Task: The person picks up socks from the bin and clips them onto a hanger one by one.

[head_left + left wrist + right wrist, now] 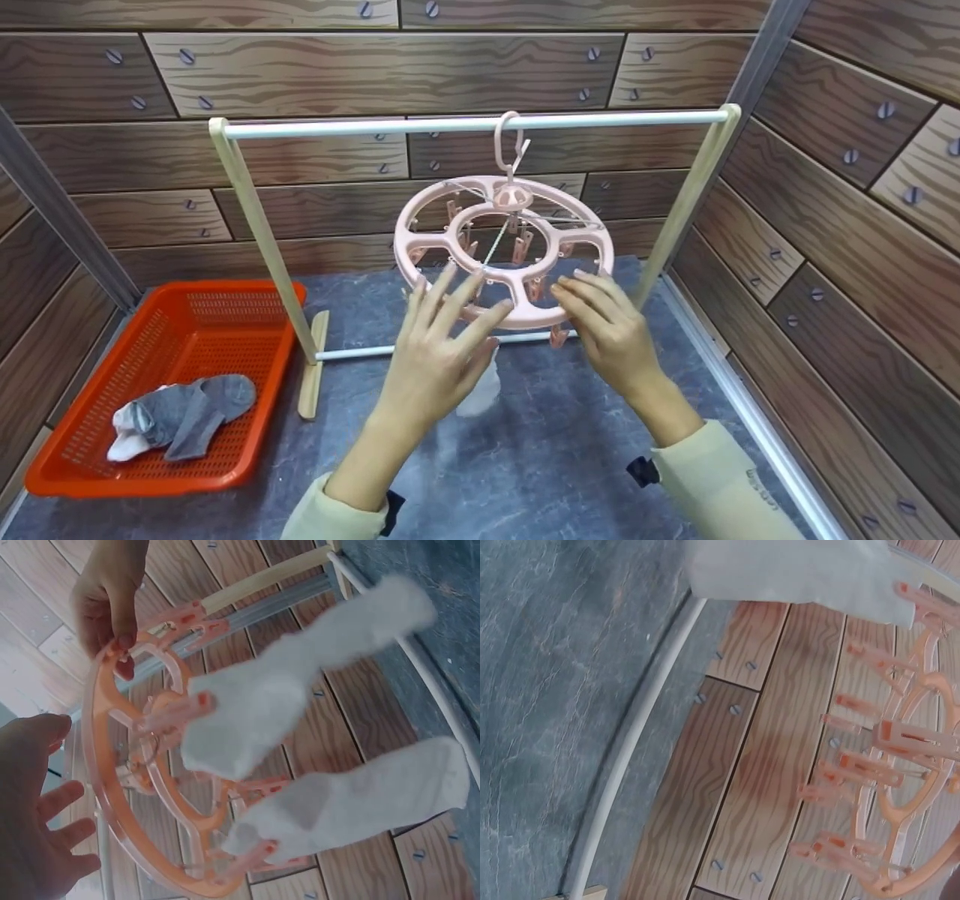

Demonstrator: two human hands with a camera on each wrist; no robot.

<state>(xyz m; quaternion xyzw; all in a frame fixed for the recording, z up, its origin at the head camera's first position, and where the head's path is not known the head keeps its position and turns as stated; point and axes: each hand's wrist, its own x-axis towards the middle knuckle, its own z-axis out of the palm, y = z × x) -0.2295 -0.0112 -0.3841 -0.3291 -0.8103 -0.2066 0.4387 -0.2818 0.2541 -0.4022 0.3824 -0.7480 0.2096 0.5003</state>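
A pink round clip hanger (517, 319) hangs by its hook from the rack's white top bar (360, 127). Two white socks dangle from its clips in the left wrist view, an upper sock (251, 720) and a lower sock (367, 799). My left hand (439, 352) is at the near left side of the ring, fingers spread and, in the left wrist view, apart from the rim. On the right, my right hand (611, 330) pinches the rim between thumb and fingers. Free pink clips (870, 765) hang under the ring. The left hand mostly hides the socks in the head view.
An orange basket (262, 420) stands on the left, with grey socks (191, 409) and a white sock (129, 442) inside. The rack has wooden side legs (259, 232) and a low white crossbar (352, 352). Wood-patterned walls (847, 247) enclose the grey surface (525, 480).
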